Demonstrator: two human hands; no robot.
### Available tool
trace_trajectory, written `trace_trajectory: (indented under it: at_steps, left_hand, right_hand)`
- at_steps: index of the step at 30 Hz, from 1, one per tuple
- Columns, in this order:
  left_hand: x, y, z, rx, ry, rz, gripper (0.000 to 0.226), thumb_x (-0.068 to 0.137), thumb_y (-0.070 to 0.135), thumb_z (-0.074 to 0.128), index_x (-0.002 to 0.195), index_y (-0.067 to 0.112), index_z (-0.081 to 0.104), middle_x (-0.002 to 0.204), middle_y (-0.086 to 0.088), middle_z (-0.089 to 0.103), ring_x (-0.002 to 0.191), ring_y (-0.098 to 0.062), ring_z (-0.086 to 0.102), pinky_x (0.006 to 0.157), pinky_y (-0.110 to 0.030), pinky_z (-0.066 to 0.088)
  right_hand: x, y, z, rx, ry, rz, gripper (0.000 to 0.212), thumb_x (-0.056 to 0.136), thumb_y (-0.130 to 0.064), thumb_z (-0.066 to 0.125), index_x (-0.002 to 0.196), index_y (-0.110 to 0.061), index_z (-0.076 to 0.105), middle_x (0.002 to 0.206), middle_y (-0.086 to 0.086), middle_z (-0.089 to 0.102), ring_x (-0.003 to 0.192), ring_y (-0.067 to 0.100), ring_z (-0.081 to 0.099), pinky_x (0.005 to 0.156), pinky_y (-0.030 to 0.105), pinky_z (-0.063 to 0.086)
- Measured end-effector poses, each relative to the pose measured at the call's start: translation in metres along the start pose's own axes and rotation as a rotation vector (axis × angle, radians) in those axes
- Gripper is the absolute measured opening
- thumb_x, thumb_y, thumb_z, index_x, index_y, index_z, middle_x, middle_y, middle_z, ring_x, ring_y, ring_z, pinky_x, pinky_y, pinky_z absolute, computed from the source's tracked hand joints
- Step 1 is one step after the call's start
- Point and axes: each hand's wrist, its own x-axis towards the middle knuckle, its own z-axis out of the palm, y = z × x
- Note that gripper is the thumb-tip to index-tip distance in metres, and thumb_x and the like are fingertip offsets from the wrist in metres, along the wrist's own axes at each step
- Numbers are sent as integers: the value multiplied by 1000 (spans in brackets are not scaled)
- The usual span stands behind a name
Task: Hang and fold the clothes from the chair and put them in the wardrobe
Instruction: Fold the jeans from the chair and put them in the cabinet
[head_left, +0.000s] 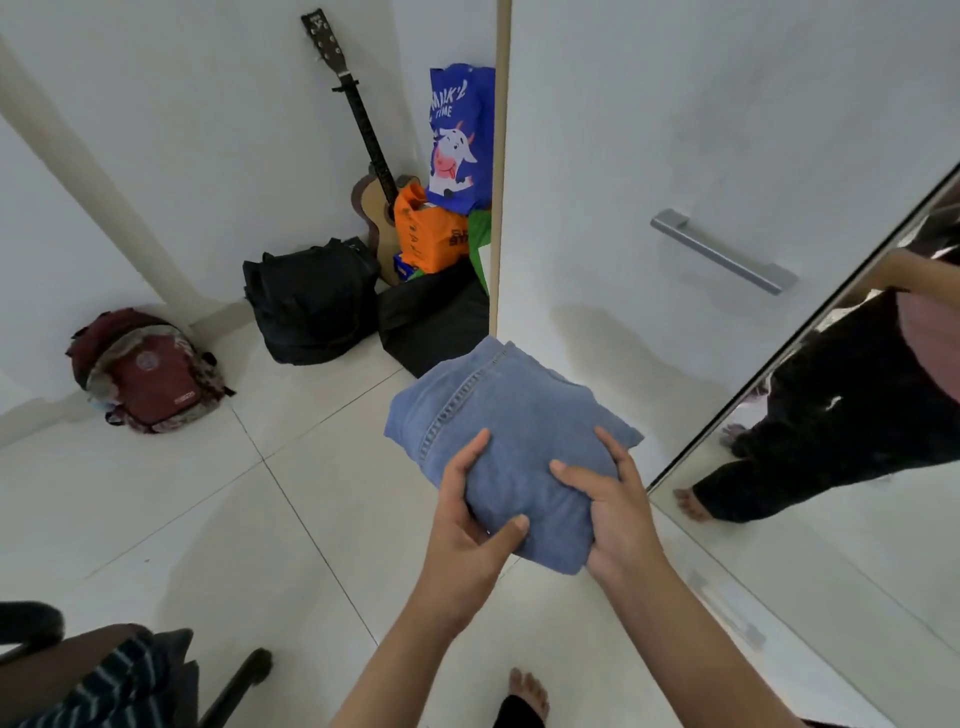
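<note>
**Folded jeans held in both hands at the wardrobe door**

I hold a folded pair of blue jeans in the air above the tiled floor, in front of the white wardrobe door. My left hand grips the near left edge of the bundle, thumb curled over its near edge and fingers spread up its top. My right hand clasps the near right edge, fingers bent over the denim. The door's grey bar handle sits well above the jeans. To the right, a mirrored door reflects black trousers and a bare foot. My own bare foot stands on the floor near the bottom edge. At the bottom left corner, striped clothes lie on a dark chair. Against the far wall lean a guitar, a blue bag with a cartoon cow, an orange bag, a black bag and, further left, a red backpack.
</note>
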Motion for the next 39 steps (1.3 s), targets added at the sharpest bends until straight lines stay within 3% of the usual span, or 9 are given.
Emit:
trace_trajectory:
  at_steps: [4,8,14,19,23,27,31,33,39]
  left_hand:
    - [-28,1,-17,81,24,-68,80,79,5,73,139,40,34,136,20,44,117,-3,55,86,-34,54]
    - [-58,12,-48,163,26,-175,75,83,25,68,138,52,24,132,16,47,105,0,60,74,-16,52]
    - [-85,26,-81,21,-53,-370,74,71,56,64,133,59,22,139,10,41,117,-25,56,102,-56,39]
    - [-99,19,-83,90,-104,-363,66,72,59,66,128,56,29,141,13,42,120,-22,54,95,-47,46]
    - [-110,15,-66,287,-218,-186,76,83,48,61,144,42,15,147,17,32,128,-8,41,85,-17,49]
    - [-115,8,-51,399,-374,-197,93,79,53,65,147,43,3,152,14,25,133,-10,38,107,-33,40]
    - [-113,9,-31,486,-541,-189,105,68,54,75,142,54,0,145,10,39,126,-13,49,97,-30,50]
    - [-114,10,-15,461,-627,-196,97,70,52,75,139,59,7,145,15,37,126,-13,48,87,-24,54]
    - [-126,8,51,402,-807,-226,74,71,51,75,128,67,30,138,13,47,118,-15,56,91,-36,54]
  right_hand:
    - [-25,12,-2,-62,57,-180,65,60,9,77,104,-38,65,121,3,62,101,29,66,81,51,57]
    - [-70,15,-2,-180,26,-341,62,64,12,75,105,-33,63,115,-10,59,103,16,61,72,32,57]
    - [-128,38,-21,-297,-58,-493,63,59,7,81,108,-29,63,119,-13,59,109,12,59,76,28,56]
    - [-172,50,-37,-381,-25,-609,58,55,-4,78,104,-31,63,113,-20,61,109,7,59,80,26,55]
    - [-202,49,-57,-378,68,-662,58,54,-4,78,105,-28,63,110,-24,61,106,3,59,79,22,54]
    - [-225,48,-82,-291,138,-677,59,60,19,74,103,-21,63,101,-23,65,98,3,62,75,22,55]
    - [-247,44,-111,-267,186,-672,59,62,22,71,104,-19,64,100,-21,66,96,6,65,72,22,55]
    - [-258,43,-129,-260,204,-664,61,58,16,77,105,-20,64,106,-14,66,98,11,65,71,25,56]
    - [-294,24,-195,-237,278,-676,59,50,-1,78,104,-24,66,112,-9,63,100,13,64,71,27,56]
